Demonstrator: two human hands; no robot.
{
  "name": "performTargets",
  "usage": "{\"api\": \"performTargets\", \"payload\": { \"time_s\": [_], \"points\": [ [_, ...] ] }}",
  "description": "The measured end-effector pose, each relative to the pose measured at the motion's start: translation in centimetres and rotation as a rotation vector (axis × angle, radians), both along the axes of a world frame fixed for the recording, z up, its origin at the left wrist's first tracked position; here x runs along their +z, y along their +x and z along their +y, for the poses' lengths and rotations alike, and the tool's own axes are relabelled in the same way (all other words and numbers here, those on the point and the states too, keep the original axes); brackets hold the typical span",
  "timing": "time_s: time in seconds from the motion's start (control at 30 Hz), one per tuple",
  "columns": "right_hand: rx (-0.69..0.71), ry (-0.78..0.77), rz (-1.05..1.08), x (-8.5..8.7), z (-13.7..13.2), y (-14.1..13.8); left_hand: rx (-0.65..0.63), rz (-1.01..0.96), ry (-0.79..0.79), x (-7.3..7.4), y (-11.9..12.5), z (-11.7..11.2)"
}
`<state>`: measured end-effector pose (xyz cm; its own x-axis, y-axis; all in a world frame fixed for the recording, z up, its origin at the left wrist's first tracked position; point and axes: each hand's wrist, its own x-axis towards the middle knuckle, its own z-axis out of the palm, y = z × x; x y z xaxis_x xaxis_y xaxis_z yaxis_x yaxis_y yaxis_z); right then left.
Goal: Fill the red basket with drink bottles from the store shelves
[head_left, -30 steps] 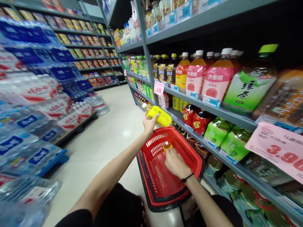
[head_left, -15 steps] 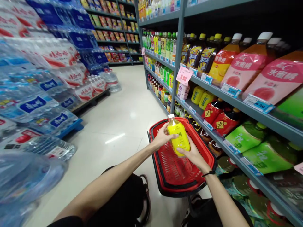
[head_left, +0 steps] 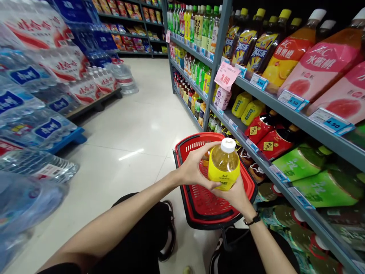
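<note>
I hold a yellow drink bottle (head_left: 224, 166) with a white cap upright above a red shopping basket (head_left: 185, 150) on the floor. My left hand (head_left: 194, 168) wraps the bottle's left side. My right hand (head_left: 234, 193) cups it from below and the right; a black band circles that wrist. Another bottle with an orange cap (head_left: 205, 157) peeks out in the basket behind my left hand's fingers.
Grey shelves (head_left: 288, 110) of bottled drinks with price tags run along the right. Shrink-wrapped packs of water bottles (head_left: 37, 125) are stacked on the left. A pale tiled aisle (head_left: 137, 125) runs between them. My knees in black are at the bottom.
The bottle has come up and toward me, tilting upright so its cap faces the camera. Both hands stayed on it. A second ago my left hand alone held it, by the shelf.
</note>
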<state>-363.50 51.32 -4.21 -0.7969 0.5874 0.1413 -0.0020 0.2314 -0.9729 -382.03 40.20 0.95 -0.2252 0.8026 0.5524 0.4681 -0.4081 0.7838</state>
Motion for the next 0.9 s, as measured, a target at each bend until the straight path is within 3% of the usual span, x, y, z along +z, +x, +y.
{"api": "performTargets", "payload": {
  "time_s": [0.3,0.43,0.5,0.63,0.73,0.9],
  "points": [
    [0.004,-0.036,0.035,-0.2,0.1,0.1,-0.016,0.059,0.076,0.2,0.1,-0.1],
    [0.004,-0.041,0.013,0.1,-0.3,0.4,-0.011,-0.017,0.022,0.3,0.5,0.2],
    [-0.053,-0.011,0.024,0.6,-0.6,0.5,0.036,-0.164,-0.036,0.2,1.1,0.6],
    [-0.305,0.188,-0.014,1.4,-1.1,0.2,0.179,-0.433,-0.114,-0.7,2.0,1.8],
    [-0.387,0.218,-0.057,1.4,-0.4,0.0,0.196,-0.334,-0.133,-1.5,1.4,2.4],
    [-0.2,-0.04,0.117,1.0,1.1,1.0,0.071,-0.1,-0.173,-1.0,-0.5,2.0]
  ]
}}
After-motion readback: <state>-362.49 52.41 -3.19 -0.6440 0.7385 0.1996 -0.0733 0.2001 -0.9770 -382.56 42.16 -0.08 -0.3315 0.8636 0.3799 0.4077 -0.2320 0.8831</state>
